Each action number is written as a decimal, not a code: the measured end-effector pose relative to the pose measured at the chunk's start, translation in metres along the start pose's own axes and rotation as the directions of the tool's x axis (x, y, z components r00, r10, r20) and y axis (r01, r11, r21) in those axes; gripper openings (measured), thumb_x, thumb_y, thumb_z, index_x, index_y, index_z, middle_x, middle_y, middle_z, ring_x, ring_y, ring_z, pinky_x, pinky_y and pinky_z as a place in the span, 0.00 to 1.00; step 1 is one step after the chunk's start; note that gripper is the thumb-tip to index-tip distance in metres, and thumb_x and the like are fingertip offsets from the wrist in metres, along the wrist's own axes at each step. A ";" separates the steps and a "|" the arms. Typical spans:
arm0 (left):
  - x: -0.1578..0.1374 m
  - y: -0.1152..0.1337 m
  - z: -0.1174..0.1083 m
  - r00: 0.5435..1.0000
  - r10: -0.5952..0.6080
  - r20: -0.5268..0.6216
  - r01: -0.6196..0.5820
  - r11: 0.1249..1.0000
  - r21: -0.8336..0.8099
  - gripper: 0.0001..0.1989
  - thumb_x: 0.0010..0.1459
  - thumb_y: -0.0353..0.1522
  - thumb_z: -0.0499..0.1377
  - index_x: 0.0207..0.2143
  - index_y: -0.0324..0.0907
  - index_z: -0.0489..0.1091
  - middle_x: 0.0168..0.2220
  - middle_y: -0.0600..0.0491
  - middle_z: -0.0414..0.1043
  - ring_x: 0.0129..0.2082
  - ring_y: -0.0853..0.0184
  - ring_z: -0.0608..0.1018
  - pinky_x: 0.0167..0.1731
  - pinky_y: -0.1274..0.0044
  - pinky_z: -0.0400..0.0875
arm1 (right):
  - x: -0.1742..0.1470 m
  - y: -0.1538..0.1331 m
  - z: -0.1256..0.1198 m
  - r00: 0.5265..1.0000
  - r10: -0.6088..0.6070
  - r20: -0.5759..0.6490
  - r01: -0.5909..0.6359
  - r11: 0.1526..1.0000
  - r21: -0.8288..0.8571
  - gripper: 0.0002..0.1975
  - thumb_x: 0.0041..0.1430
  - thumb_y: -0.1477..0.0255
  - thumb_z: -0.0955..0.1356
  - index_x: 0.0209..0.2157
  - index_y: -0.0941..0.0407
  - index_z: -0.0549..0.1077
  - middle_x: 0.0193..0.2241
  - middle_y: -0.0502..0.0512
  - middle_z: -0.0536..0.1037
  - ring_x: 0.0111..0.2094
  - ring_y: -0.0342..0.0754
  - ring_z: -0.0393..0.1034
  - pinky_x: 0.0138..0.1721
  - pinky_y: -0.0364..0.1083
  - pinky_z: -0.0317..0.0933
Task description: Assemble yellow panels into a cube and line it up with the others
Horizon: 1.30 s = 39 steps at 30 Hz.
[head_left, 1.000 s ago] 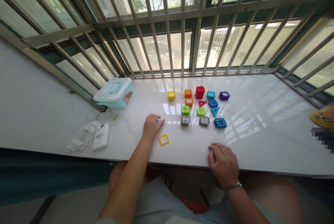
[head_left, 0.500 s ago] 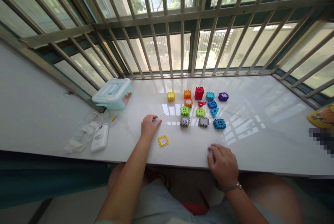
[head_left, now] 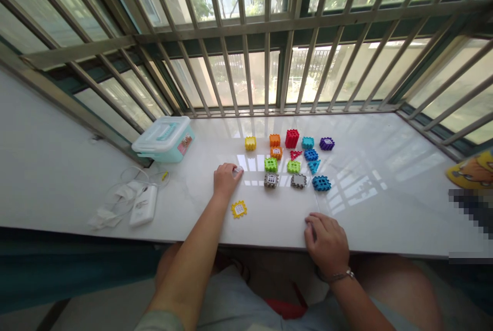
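A small white window-grid piece [head_left: 239,169] lies at the fingertips of my left hand [head_left: 226,179], pinched between thumb and fingers and partly covered by them. Nearer to me sits a flat yellow toothed square tile [head_left: 239,209] with a white grid insert. My right hand [head_left: 328,242] rests on the table's front edge, loosely curled, with nothing showing in it. Beyond the hands stand stacks of interlocking plastic tiles, among them a grey stack [head_left: 271,180], a lime green stack [head_left: 270,164] and a yellow stack [head_left: 250,143].
More blocks stand further right: red [head_left: 292,138], purple [head_left: 327,143] and blue [head_left: 321,183]. On the left are a teal lidded box [head_left: 165,138], a white power-bank-like device [head_left: 144,205] and tangled cables. Barred windows line the back. A yellow patterned object [head_left: 472,169] lies far right.
My left hand has moved slightly right and away from me, and its fingertips now close over the white grid piece that lay just beyond them. The right hand stays in place.
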<state>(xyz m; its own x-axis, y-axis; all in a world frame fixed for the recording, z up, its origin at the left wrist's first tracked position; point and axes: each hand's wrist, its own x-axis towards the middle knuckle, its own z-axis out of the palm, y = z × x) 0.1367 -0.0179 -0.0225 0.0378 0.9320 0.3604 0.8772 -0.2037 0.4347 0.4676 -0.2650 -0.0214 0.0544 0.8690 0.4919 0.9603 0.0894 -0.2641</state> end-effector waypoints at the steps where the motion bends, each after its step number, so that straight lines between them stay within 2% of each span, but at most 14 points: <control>1: 0.000 0.000 0.000 1.000 -0.009 -0.004 0.009 1.000 0.007 0.09 0.66 0.41 0.66 0.42 0.46 0.77 0.44 0.45 0.79 0.48 0.50 0.78 0.50 0.62 0.70 | 0.000 0.000 0.000 1.000 0.001 0.000 -0.001 1.000 0.000 0.09 0.70 0.71 0.67 0.45 0.52 0.80 0.50 0.58 0.84 0.49 0.57 0.75 0.53 0.54 0.62; 8: 0.002 -0.002 0.001 0.998 -0.056 -0.001 0.056 0.998 0.041 0.11 0.67 0.43 0.65 0.41 0.46 0.77 0.46 0.44 0.78 0.49 0.49 0.77 0.49 0.62 0.71 | 0.000 -0.001 -0.001 1.000 0.011 0.004 -0.011 1.000 0.003 0.08 0.69 0.72 0.68 0.45 0.52 0.81 0.49 0.58 0.84 0.50 0.56 0.75 0.53 0.54 0.62; 17: 0.003 -0.005 -0.001 0.996 -0.083 0.028 0.083 0.997 -0.002 0.09 0.65 0.41 0.67 0.39 0.47 0.75 0.43 0.49 0.79 0.47 0.55 0.79 0.48 0.66 0.71 | 0.000 0.000 0.001 0.999 -0.020 -0.033 0.020 1.000 0.012 0.08 0.70 0.72 0.68 0.44 0.53 0.80 0.48 0.57 0.84 0.48 0.56 0.75 0.52 0.54 0.62; 20: 0.003 -0.004 -0.003 0.995 -0.098 0.024 0.099 0.995 -0.021 0.12 0.64 0.40 0.68 0.46 0.48 0.74 0.44 0.50 0.78 0.46 0.56 0.79 0.47 0.66 0.71 | 0.000 0.000 0.000 0.999 -0.022 -0.034 0.023 1.000 0.013 0.07 0.70 0.72 0.68 0.44 0.52 0.80 0.48 0.57 0.84 0.48 0.56 0.75 0.52 0.54 0.62; 23: 0.003 -0.002 -0.005 0.996 -0.086 0.004 0.086 0.992 -0.088 0.16 0.65 0.40 0.67 0.52 0.48 0.73 0.46 0.49 0.77 0.46 0.56 0.79 0.48 0.66 0.72 | 0.000 0.000 0.000 0.999 -0.019 -0.034 0.020 1.000 0.013 0.07 0.69 0.73 0.68 0.44 0.52 0.80 0.48 0.57 0.84 0.48 0.56 0.75 0.52 0.54 0.62; 27: -0.004 0.002 -0.012 0.997 -0.066 -0.035 0.058 0.976 -0.208 0.09 0.70 0.40 0.61 0.48 0.47 0.73 0.48 0.47 0.76 0.45 0.57 0.78 0.48 0.66 0.74 | -0.001 0.000 0.001 0.999 -0.019 -0.035 0.019 1.000 0.014 0.07 0.69 0.73 0.68 0.45 0.53 0.80 0.49 0.57 0.84 0.49 0.56 0.75 0.52 0.54 0.62; 30: -0.025 0.004 -0.026 0.997 -0.076 -0.017 0.069 0.967 -0.245 0.10 0.72 0.42 0.58 0.44 0.46 0.74 0.45 0.47 0.77 0.43 0.59 0.79 0.44 0.68 0.76 | -0.001 0.002 0.001 0.999 -0.023 -0.034 0.023 1.000 0.016 0.07 0.69 0.72 0.68 0.45 0.53 0.80 0.49 0.57 0.84 0.49 0.56 0.74 0.52 0.54 0.62; 33: -0.065 0.002 -0.047 0.997 -0.017 0.076 0.039 0.951 -0.308 0.13 0.72 0.45 0.59 0.45 0.47 0.76 0.42 0.51 0.79 0.41 0.61 0.81 0.44 0.69 0.78 | -0.001 0.002 0.002 0.999 -0.029 -0.032 0.030 0.999 0.017 0.07 0.69 0.72 0.68 0.45 0.52 0.79 0.49 0.57 0.83 0.49 0.56 0.74 0.52 0.54 0.62; 35: -0.096 -0.002 -0.061 0.982 0.077 0.175 0.001 0.913 -0.408 0.15 0.71 0.46 0.61 0.52 0.49 0.75 0.49 0.50 0.80 0.47 0.60 0.81 0.48 0.68 0.78 | -0.001 0.002 0.001 0.999 -0.025 -0.034 0.026 1.000 0.017 0.07 0.70 0.72 0.68 0.45 0.52 0.79 0.49 0.57 0.83 0.49 0.56 0.74 0.52 0.54 0.62; 37: -0.120 -0.006 -0.072 0.965 0.158 0.211 -0.058 0.908 -0.415 0.23 0.64 0.45 0.70 0.58 0.51 0.74 0.55 0.49 0.78 0.55 0.57 0.80 0.56 0.65 0.77 | -0.001 0.001 0.002 0.999 -0.020 -0.035 0.021 1.000 0.023 0.07 0.70 0.72 0.68 0.45 0.52 0.79 0.49 0.56 0.83 0.49 0.56 0.74 0.52 0.54 0.62; 38: -0.129 -0.008 -0.076 0.955 0.193 0.224 -0.091 0.912 -0.401 0.25 0.61 0.44 0.72 0.58 0.51 0.74 0.57 0.49 0.78 0.57 0.55 0.79 0.60 0.62 0.76 | -0.001 0.001 0.002 0.999 -0.019 -0.035 0.020 0.999 0.026 0.07 0.70 0.72 0.68 0.45 0.52 0.79 0.49 0.56 0.83 0.49 0.56 0.74 0.52 0.54 0.62; 39: -0.135 -0.009 -0.078 0.947 0.218 0.237 -0.115 0.916 -0.385 0.23 0.61 0.42 0.72 0.56 0.51 0.76 0.58 0.48 0.77 0.59 0.54 0.78 0.62 0.61 0.74 | -0.002 0.002 0.002 0.999 -0.020 -0.034 0.021 0.999 0.027 0.07 0.70 0.72 0.68 0.45 0.52 0.79 0.49 0.56 0.83 0.49 0.56 0.74 0.52 0.54 0.61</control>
<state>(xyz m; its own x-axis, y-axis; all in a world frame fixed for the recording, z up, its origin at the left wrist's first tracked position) 0.0865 -0.1652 -0.0109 0.3408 0.9088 0.2409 0.6144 -0.4092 0.6746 0.4685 -0.2653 -0.0243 0.0444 0.8500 0.5248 0.9534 0.1209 -0.2764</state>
